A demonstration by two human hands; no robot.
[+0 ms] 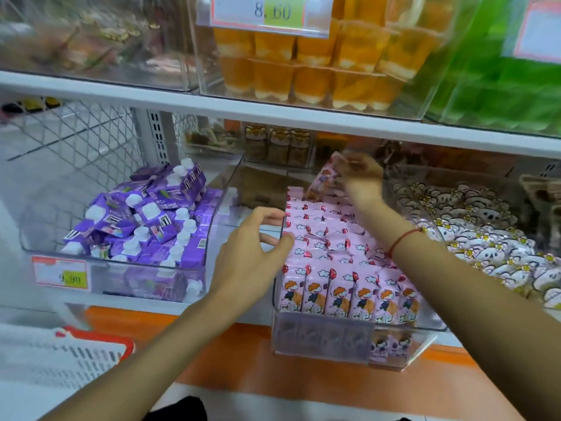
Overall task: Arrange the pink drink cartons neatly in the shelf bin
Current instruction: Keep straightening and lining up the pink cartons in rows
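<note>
At the clear bin's (431,326) back, right hand (361,177) pinches a tilted pink carton (321,180) by its top; left hand (255,238) hovers loosely curled, holding nothing. Probably light, stiff, slightly slick.

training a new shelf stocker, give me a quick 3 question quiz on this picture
1. True or false: the right hand holds a pink carton at the back of the bin.
2. Which cartons fill the bin left of the pink one? A) purple B) green C) orange
3. What does the left hand touch?

Key:
1. True; the carton is tilted above the rows.
2. A, the purple cartons, lying jumbled.
3. The pink bin's left wall, fingers curled at its edge.
</note>
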